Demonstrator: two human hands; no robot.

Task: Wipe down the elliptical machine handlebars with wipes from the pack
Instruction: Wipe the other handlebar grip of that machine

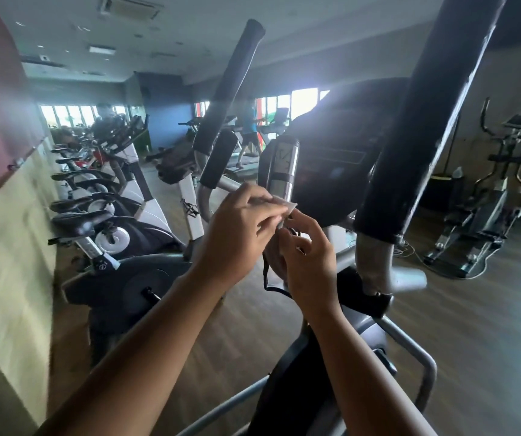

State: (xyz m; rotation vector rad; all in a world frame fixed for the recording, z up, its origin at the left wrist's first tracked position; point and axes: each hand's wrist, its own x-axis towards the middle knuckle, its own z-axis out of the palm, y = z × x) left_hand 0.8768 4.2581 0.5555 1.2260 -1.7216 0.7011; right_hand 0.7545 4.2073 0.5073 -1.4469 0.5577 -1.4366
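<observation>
Both my hands meet in front of the elliptical's dark console. My left hand pinches a small white wipe between thumb and fingers. My right hand has its fingers curled at the wipe's lower edge, also pinching it. The left black padded handlebar rises behind my left hand. The right black padded handlebar stands close on the right, above its grey metal bend. A short inner grip and a silver sensor grip sit just beyond the wipe. The wipe pack is not visible.
A row of exercise bikes lines the wall on the left. Another elliptical stands at the right. A person walks on a treadmill at the back. A black cable hangs under my hands. Grey frame rails lie below.
</observation>
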